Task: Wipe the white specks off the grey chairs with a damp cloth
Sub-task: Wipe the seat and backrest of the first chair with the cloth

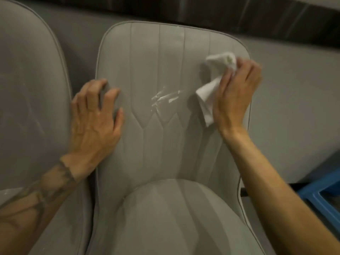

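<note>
**Cloth at the backrest's right side, white smears at its centre**

The white cloth [218, 70] is bunched and clutched in the right grip [237, 92], with the fingers curled round it. It is held at the upper right of the grey chair [165, 144] backrest. Motion blur leaves it unclear whether cloth and fabric actually touch. A loose tail is seen hanging beside the palm, and the part behind the fingers is hidden. White smears [163, 98] are spotted mid-backrest, just left of the cloth and apart from it. The left grip [95, 122] is laid on the backrest's left edge with fingers bent and spread, and nothing is held. A second grey chair [27, 89] is cut off at the left, and its faint pale marks are blurred. A blue crate [320, 196] is clipped by the right edge, so its contents cannot be made out.
</note>
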The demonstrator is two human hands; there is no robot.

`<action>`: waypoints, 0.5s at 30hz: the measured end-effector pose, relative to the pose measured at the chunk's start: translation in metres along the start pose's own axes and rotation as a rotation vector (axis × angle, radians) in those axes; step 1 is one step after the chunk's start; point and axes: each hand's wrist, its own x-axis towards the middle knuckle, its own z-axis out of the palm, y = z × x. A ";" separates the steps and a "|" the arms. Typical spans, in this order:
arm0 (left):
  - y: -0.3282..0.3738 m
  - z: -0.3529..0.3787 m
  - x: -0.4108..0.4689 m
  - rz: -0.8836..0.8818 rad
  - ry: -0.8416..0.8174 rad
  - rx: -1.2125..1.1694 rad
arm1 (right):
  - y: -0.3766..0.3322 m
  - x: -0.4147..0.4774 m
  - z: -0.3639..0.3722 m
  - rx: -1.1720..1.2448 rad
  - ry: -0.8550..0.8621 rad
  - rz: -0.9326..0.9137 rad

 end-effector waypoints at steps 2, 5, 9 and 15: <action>0.000 0.009 0.008 0.008 0.052 0.011 | 0.004 0.027 0.012 -0.056 0.084 -0.019; -0.001 0.018 0.006 0.012 0.107 -0.012 | 0.012 0.000 0.027 -0.196 -0.055 -0.192; -0.006 0.021 0.006 0.023 0.123 -0.029 | 0.031 -0.031 0.032 -0.211 -0.214 -0.426; -0.006 0.021 0.006 0.023 0.133 -0.054 | 0.029 0.013 0.049 -0.277 -0.003 -0.279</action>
